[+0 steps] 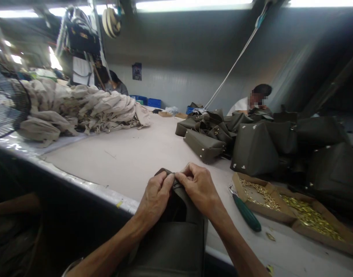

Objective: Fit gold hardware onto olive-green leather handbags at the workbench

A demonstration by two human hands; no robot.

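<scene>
A dark olive leather bag point(176, 238) rests against the table's near edge, between my forearms. My left hand point(156, 198) and my right hand point(198, 186) both pinch the bag's top edge, fingers closed and nearly touching each other. What lies between the fingertips is too small to make out. A green-handled tool point(246, 213) lies on the table just right of my right wrist.
Two shallow cardboard trays of brass fittings point(261, 194) point(309, 217) sit at the right. Several dark bags point(251, 148) pile up behind them. A heap of beige cloth point(78, 107) lies far left, beside a fan point(5, 104). Two people sit at the far side.
</scene>
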